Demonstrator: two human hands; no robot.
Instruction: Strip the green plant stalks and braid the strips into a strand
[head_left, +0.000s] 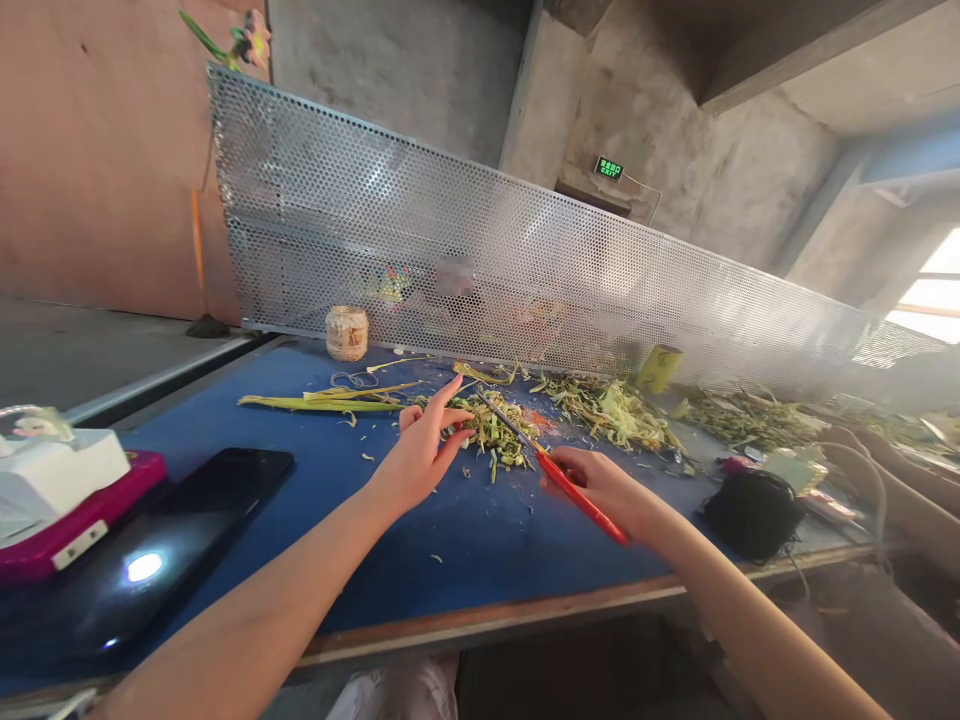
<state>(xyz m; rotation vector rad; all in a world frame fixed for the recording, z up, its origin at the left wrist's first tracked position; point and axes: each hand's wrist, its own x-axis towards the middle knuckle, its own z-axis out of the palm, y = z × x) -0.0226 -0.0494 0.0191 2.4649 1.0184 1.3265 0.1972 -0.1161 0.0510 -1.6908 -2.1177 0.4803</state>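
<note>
My right hand (592, 480) is closed round a pair of red-handled scissors (574, 490). Their dark blades point up and left over a heap of chopped green and yellow plant scraps (499, 435). Beside that heap is my left hand (420, 450), its index finger stretched out and its thumb apart from the other fingers; I see nothing held in it. A dried, curled strip (487, 374) lies just beyond its fingertips. Long pale-green stalks (322, 403) lie to the left of this hand.
On the blue tabletop (450, 570) are a black phone (217, 490), a magenta-and-white power strip (90, 520), a woven jar (346, 333), more scraps (615, 415), a yellow-green cylinder (658, 368) and black yarn (754, 512). A perforated metal screen (450, 240) runs behind. Another person's arm (892, 480) rests at right.
</note>
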